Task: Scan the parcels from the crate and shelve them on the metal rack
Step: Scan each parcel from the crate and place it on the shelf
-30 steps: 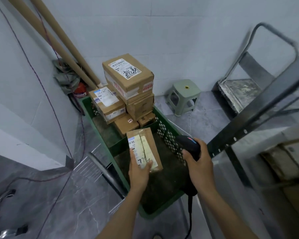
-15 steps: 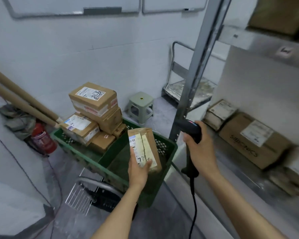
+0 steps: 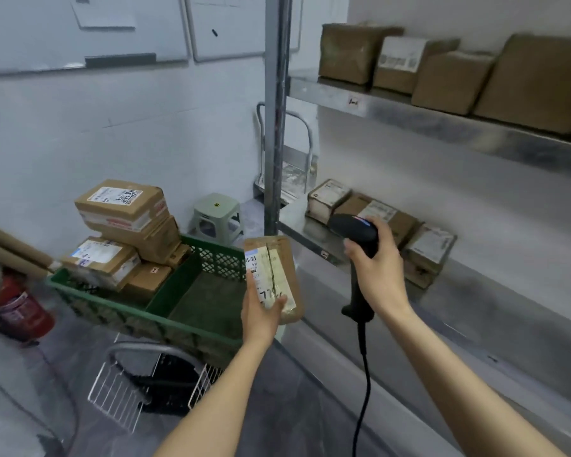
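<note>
Parcel (image 3: 272, 278) stands nearly upright in the left hand (image 3: 261, 316), over the near right corner of the crate (image 3: 139, 316) and just left of the rack (image 3: 276, 127). The fingers cup only its lower end from behind, and the thumb lies across the bottom of the label, so most of the packet rises free above the hold. The right hand (image 3: 381, 272) is wrapped round the grip of the scanner (image 3: 355, 230), whose head points left, above the parcel rather than at its label.

Several slips look possible. The thumb may cover part of the print, and a beam aimed this high could miss the barcode or catch a label on the stack (image 3: 122, 212) at the crate's far end. Whether a read has registered cannot be told, and shelving the parcel unscanned would be the quiet error. The low hold could let the packet tip or slide out on the swing toward a shelf, or clip the rack's post. The cable (image 3: 363, 374) hangs loose below the wrist and might snag. The stack is piled unevenly, so a knock to the crate could topple it.
</note>
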Motion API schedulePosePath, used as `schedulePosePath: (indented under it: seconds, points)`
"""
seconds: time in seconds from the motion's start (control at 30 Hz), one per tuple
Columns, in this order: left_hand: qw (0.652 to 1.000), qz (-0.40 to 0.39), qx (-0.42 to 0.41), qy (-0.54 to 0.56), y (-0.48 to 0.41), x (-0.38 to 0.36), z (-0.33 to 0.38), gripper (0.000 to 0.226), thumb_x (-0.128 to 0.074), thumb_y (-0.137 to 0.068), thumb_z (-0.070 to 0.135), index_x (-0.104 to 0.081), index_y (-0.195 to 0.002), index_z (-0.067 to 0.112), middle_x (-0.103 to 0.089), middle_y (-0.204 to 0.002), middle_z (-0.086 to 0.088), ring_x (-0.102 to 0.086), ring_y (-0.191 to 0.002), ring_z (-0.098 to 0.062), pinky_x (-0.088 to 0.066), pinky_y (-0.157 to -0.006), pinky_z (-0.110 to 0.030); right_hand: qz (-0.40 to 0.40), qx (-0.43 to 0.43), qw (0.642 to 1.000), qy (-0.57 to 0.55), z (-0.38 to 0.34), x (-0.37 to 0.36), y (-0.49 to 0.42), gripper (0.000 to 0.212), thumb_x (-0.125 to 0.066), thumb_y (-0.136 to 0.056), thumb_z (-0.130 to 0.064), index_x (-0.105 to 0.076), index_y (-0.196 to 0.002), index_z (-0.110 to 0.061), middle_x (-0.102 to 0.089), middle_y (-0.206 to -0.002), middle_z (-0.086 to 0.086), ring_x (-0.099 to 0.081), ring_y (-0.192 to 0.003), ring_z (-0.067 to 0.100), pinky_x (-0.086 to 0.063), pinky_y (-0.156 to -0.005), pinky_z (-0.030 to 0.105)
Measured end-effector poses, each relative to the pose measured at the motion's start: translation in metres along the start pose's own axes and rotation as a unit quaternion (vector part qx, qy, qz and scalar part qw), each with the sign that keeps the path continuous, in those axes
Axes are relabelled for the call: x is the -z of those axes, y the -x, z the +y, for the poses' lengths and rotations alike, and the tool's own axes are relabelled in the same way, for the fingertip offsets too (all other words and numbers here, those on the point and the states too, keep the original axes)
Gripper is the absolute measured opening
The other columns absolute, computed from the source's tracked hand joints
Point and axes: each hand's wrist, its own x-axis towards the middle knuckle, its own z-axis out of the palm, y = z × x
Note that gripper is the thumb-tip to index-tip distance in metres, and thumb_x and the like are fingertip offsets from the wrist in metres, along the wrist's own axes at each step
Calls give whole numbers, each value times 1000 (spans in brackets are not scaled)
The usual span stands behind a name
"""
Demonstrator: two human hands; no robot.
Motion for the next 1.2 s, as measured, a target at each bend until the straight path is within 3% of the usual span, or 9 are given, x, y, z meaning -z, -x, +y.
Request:
schedulePosePath:
  seconds: [0.2, 0.33, 0.47, 0.57, 0.7, 0.77, 0.87, 1.0, 1.2]
  points:
    - [999, -18, -30, 5, 65, -39, 23, 93, -67, -88, 30, -1, -153, 34, -35, -152, -3, -38, -135, -27, -33, -107, -40, 16, 6, 1000, -5, -5, 71, 38, 44, -61, -91, -23, -46, -131, -31, -59, -107, -15, -57, -99, 6, -41, -77, 11]
    - [998, -35, -52, -4, 104, -60, 36, 92, -67, -88, 29, -1, -152, 34, -34, -153, -2, -39, -134, -26, -34, -106, -39, 39, 6, 999, -7, -10, 113, 59, 41, -62, -90, -21, -47, -127, -33, -57, -101, -24, -58, -95, 0, -42, -74, 6]
    - [994, -70, -84, -11, 134, -74, 47, 91, -68, -88, 28, -4, -152, 35, -36, -151, -4, -40, -133, -26, -36, -106, -38, 73, 4, 997, -4, -15, 150, 82, 37, -61, -90, -19, -50, -123, -31, -62, -104, -17, -59, -93, -4, -42, -72, 1]
    - [987, -108, -115, -9, 152, -83, 55, 91, -68, -87, 27, -6, -152, 34, -37, -149, -4, -42, -131, -26, -40, -106, -43, 113, 3, 994, 8, -20, 174, 100, 35, -62, -90, -17, -49, -114, -39, -60, -91, -31, -56, -87, -15, -40, -69, 1]
    - [976, -158, -149, 8, 172, -92, 68, 90, -68, -88, 24, -6, -153, 33, -41, -147, -4, -43, -131, -25, -40, -106, -46, 159, -14, 987, 25, -28, 196, 124, 41, -60, -91, -19, -47, -129, -29, -60, -107, -12, -58, -94, 7, -44, -80, 20]
    - [968, -187, -167, 13, 181, -96, 74, 90, -67, -88, 24, -6, -153, 32, -39, -148, -5, -41, -133, -25, -39, -107, -48, 182, -15, 983, 34, -33, 203, 137, 42, -59, -92, -19, -46, -130, -28, -60, -103, -13, -59, -90, 8, -45, -78, 23]
    - [954, -235, -186, 23, 192, -99, 81, 90, -66, -89, 22, -4, -153, 34, -37, -150, -5, -40, -134, -25, -40, -107, -47, 224, -17, 973, 56, -40, 208, 160, 38, -60, -91, -19, -47, -125, -32, -55, -95, -25, -57, -85, 1, -46, -75, 19]
    - [934, -290, -208, 28, 205, -104, 89, 90, -66, -88, 22, -5, -153, 35, -38, -149, -5, -42, -132, -25, -42, -105, -46, 262, -24, 962, 68, -48, 212, 186, 38, -60, -90, -18, -44, -113, -43, -57, -90, -22, -56, -74, -2, -43, -66, 12]
    - [910, -335, -245, 20, 220, -117, 99, 91, -67, -88, 25, -4, -153, 31, -36, -150, -6, -41, -133, -25, -39, -107, -49, 295, -39, 951, 82, -54, 216, 210, 39, -62, -89, -17, -46, -116, -39, -58, -90, -22, -55, -73, -9, -39, -63, 3]
